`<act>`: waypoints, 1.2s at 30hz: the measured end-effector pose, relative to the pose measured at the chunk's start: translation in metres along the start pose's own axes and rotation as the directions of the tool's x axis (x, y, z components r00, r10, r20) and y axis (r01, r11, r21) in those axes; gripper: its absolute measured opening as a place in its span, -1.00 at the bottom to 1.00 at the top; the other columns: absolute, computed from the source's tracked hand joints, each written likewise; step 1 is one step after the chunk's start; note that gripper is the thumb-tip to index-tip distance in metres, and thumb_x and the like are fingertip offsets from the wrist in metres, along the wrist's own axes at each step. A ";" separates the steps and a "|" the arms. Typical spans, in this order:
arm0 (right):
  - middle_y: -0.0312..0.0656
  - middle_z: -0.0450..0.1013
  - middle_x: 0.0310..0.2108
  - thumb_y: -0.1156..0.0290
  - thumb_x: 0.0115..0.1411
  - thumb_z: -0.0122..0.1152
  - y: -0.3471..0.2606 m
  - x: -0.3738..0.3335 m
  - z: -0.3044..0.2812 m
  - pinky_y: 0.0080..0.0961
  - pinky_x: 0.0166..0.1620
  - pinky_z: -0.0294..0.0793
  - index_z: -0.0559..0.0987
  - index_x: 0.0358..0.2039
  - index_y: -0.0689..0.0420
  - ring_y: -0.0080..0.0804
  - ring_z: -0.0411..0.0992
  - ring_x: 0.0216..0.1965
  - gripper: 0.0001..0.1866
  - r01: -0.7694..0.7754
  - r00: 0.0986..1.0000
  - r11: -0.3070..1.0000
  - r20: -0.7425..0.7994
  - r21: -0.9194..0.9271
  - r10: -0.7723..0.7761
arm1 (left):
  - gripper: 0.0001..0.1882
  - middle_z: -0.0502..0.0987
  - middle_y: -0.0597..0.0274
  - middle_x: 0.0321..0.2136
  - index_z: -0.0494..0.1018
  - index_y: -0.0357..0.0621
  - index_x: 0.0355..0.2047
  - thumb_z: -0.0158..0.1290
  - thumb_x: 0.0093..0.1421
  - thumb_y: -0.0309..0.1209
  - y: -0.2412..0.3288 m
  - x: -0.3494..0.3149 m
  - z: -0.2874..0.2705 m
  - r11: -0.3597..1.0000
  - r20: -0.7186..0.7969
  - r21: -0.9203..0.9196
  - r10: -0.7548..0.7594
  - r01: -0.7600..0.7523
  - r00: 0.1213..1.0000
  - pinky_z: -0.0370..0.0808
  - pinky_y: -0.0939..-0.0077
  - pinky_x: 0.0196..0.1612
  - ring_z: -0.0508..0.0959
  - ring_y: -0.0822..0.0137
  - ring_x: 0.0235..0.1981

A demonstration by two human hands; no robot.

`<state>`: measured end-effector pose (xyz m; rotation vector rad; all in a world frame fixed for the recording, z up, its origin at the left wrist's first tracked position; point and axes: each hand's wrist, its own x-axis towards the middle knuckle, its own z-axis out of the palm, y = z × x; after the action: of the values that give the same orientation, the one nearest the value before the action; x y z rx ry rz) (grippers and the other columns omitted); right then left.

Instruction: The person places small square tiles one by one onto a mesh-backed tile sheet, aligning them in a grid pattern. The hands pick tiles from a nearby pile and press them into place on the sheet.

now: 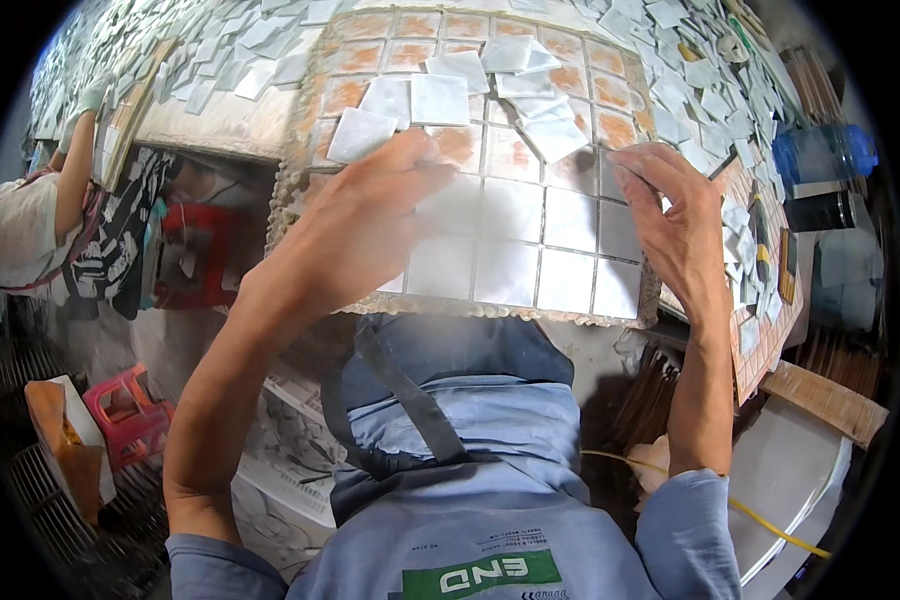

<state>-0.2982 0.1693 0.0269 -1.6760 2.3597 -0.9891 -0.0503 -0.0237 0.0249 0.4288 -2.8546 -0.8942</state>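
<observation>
Here my left hand (365, 225) lies flat on the white tiles (530, 250) set in the near rows of the grid board (610, 318), holding nothing. My right hand (675, 225) presses fingertips at the board's right edge, also unclamped. The far rows show bare orange cells (615, 125); loose tiles (440, 95) wait there, unplaced. Roughly half seems filled.
</observation>
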 end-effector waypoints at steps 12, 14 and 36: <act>-0.03 0.59 -0.26 0.54 0.25 0.28 -0.031 0.034 0.015 -0.35 -0.21 0.51 0.69 -0.16 0.28 -0.10 0.54 -0.34 -0.83 0.126 0.992 0.989 0.004 0.074 -0.127 | -0.53 0.48 -0.07 0.03 0.46 -0.30 0.21 0.21 0.31 -0.42 -0.016 -0.009 -0.006 0.964 -0.097 -0.263 -0.073 0.046 0.993 0.47 0.22 0.11 0.55 -0.05 0.02; -0.04 0.58 -0.16 0.46 0.25 0.30 -0.042 0.050 0.029 -0.26 -0.08 0.53 0.68 -0.08 0.22 -0.07 0.52 -0.19 -0.76 0.182 0.982 0.983 0.047 0.022 -0.183 | -0.51 0.52 -0.07 -0.02 0.46 -0.32 0.19 0.22 0.30 -0.40 -0.020 -0.011 -0.014 0.979 -0.258 -0.162 -0.166 0.127 0.952 0.49 0.26 0.06 0.57 -0.01 -0.04; -0.26 0.61 -0.43 0.42 0.33 0.33 -0.084 0.073 0.059 -0.61 -0.34 0.47 0.69 -0.11 0.34 -0.63 0.49 -0.44 -0.76 -0.240 0.917 0.848 0.396 0.473 0.039 | -0.66 0.64 0.15 -0.38 0.59 -0.36 -0.06 0.27 0.20 -0.42 -0.036 -0.075 -0.024 0.826 -0.343 -0.415 -0.531 0.382 0.775 0.53 0.52 -0.25 0.59 0.45 -0.37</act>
<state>-0.2340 0.0629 0.0473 -1.3154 1.7402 -1.0406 0.0341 -0.0421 0.0216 1.1637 -2.1510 -1.1344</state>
